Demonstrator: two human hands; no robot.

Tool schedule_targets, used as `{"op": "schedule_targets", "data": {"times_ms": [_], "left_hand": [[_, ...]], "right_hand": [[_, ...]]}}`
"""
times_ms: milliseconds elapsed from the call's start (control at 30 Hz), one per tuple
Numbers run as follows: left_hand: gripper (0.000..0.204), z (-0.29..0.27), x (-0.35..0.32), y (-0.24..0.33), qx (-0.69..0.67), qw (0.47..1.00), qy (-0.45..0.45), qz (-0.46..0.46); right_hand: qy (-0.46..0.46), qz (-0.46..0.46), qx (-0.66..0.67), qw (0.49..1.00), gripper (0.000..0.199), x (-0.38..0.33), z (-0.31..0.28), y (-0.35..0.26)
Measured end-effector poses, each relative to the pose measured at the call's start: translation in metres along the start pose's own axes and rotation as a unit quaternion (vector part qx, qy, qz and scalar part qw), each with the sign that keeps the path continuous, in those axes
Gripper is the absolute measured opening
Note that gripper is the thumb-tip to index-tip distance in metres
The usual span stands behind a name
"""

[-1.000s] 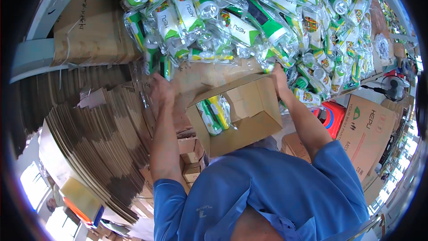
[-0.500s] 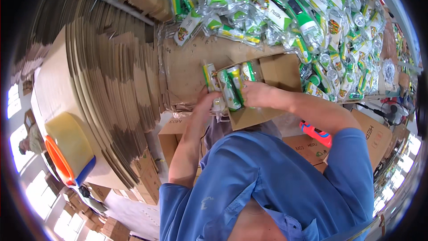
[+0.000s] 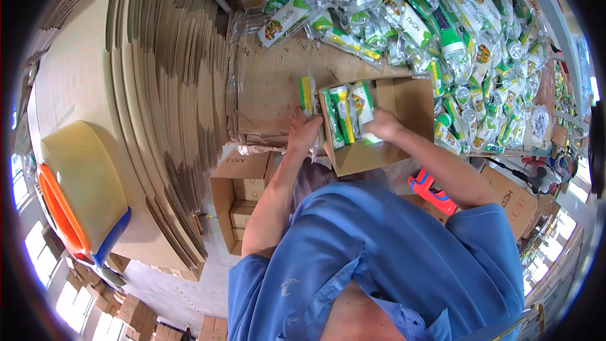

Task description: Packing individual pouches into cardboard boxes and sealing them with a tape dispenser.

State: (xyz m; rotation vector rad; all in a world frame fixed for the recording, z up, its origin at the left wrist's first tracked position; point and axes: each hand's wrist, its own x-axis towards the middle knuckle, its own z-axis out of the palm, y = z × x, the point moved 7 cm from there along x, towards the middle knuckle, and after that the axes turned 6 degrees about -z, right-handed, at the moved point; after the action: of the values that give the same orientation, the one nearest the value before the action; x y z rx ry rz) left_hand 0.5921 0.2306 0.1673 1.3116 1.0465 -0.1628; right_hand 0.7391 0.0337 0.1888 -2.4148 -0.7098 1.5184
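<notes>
An open cardboard box (image 3: 404, 104) sits tilted in front of me at the near edge of the work surface. Inside its left half, several bagged green-and-white packages (image 3: 343, 117) stand side by side in clear plastic. My right hand (image 3: 383, 126) reaches into the box, fingers curled against the rightmost bagged package (image 3: 362, 107). Just outside the box's left wall, my left hand (image 3: 305, 129) grips another bagged package with a yellow-green edge (image 3: 307, 93). Some of its fingers are hidden by the package and the box wall.
A big heap of bagged green-and-white packages (image 3: 442, 31) covers the far and right side. Tall stacks of flattened cartons (image 3: 170, 88) rise at left, with a yellow-and-orange container (image 3: 88, 183) against them. Below are an open carton (image 3: 243, 183) and a red tape dispenser (image 3: 432, 191).
The view has shifted slightly. My right hand has moved a little right within the box, and the rightmost package there shows more fully. My left hand still holds its package beside the box.
</notes>
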Motion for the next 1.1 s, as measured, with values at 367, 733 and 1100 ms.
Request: {"op": "schedule_targets", "data": {"times_ms": [367,733,1100], "left_hand": [[0.051,0.004,0.021,-0.009,0.005,1.0,0.0,0.027],[0.043,-0.027,-0.103,0.147,0.321,0.896,0.19,0.24],[0.071,-0.005,-0.099,0.108,0.25,0.963,0.028,0.099]], "right_hand": [[0.05,-0.097,0.05,0.993,0.06,0.036,0.034,0.006],[0.394,-0.419,-0.156,0.803,0.049,-0.149,-0.098,-0.173],[0.171,-0.01,0.126,0.977,0.031,-0.012,-0.026,0.029]]}}
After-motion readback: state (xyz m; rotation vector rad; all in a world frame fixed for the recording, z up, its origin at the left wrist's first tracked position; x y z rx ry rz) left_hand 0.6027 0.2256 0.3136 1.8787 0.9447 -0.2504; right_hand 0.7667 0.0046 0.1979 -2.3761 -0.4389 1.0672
